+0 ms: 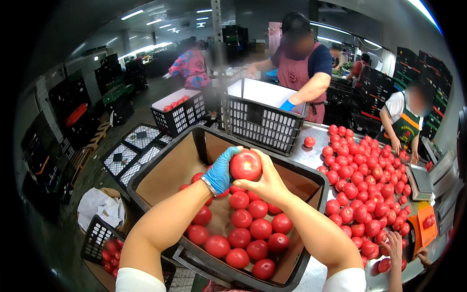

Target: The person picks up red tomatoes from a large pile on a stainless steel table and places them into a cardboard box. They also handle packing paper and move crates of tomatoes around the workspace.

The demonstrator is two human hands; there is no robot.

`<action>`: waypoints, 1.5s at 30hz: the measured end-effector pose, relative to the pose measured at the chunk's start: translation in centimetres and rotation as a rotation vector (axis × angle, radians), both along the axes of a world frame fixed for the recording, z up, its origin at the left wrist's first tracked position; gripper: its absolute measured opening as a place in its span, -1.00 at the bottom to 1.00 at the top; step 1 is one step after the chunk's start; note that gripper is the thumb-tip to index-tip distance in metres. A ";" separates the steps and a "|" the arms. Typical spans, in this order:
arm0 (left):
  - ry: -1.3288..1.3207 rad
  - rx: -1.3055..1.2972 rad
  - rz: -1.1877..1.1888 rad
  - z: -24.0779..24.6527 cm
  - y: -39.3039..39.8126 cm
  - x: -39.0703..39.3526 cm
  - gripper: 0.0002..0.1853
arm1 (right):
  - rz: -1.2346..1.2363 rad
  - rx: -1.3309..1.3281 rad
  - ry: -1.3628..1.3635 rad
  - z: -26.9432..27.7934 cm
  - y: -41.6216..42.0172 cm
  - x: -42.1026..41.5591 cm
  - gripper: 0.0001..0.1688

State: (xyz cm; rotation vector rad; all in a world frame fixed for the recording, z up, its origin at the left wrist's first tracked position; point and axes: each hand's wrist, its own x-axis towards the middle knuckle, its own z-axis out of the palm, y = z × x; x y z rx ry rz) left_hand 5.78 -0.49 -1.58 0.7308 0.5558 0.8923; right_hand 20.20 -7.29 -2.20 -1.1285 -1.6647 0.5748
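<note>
My left hand point(220, 174), in a blue glove, and my bare right hand point(269, 180) hold one large red tomato point(246, 165) between them. They are above a black plastic crate point(322, 184) lined with brown cardboard. Inside the crate, several loose tomatoes point(241, 219) lie across the bottom, most of them on the near side. Part of the crate's floor shows between them. My forearms and hands hide some of the tomatoes beneath.
A pile of tomatoes point(361, 182) covers the metal table point(310, 157) at right, beside a weighing scale point(419, 180). Another person's hand point(394, 245) reaches into it. Across from me, a person in a red apron point(296, 75) reaches into a white-lined crate point(261, 122). A smaller crate point(178, 113) stands left.
</note>
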 end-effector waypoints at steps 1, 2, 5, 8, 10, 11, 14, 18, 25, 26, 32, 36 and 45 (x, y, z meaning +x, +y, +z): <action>-0.012 0.029 0.019 0.4 -0.6 0.1 -0.68 | -0.001 0.018 -0.029 0.4 -0.2 0.0 0.10; -0.030 0.027 -0.072 -0.2 0.1 -0.3 -0.64 | -0.003 0.037 -0.057 0.8 -0.4 0.0 0.07; -0.026 -0.032 -0.211 0.0 0.2 0.1 -0.54 | -0.028 0.169 -0.179 0.8 -0.4 0.4 -0.02; 0.089 -0.023 -0.298 0.8 -0.9 0.0 -0.38 | -0.046 0.231 -0.291 0.6 -0.2 1.1 -0.04; 0.055 -0.026 -0.316 0.4 -0.6 0.0 -0.39 | -0.020 0.170 -0.198 0.5 -0.2 1.0 -0.02; 0.041 0.010 -0.275 0.0 -0.4 0.1 -0.41 | -0.007 0.141 -0.152 0.5 -0.2 0.9 -0.01; -0.044 0.065 -0.161 -0.5 0.0 0.3 -0.53 | -0.032 0.001 -0.074 0.4 -0.3 0.6 0.01; -0.113 0.067 -0.171 0.2 -0.5 0.0 -0.65 | -0.007 0.002 -0.100 -0.2 0.3 1.2 0.03; -0.081 0.026 -0.093 0.2 -0.4 0.6 -0.61 | -0.004 0.049 -0.141 0.0 0.1 1.3 0.02; -0.057 0.033 -0.101 0.3 -0.4 0.5 -0.60 | -0.017 0.064 -0.147 -0.1 0.1 1.3 0.02; 0.314 0.432 -0.106 -0.1 -0.1 0.0 -0.58 | -0.118 0.109 -0.208 0.0 -0.1 1.0 -0.01; 0.405 0.598 -0.016 0.2 -0.3 0.5 -0.60 | -0.106 0.131 -0.148 0.4 -0.2 0.9 -0.02; -0.139 0.344 0.220 5.2 -1.9 -3.4 -0.44 | -0.112 -0.049 0.595 0.6 2.0 3.3 -0.17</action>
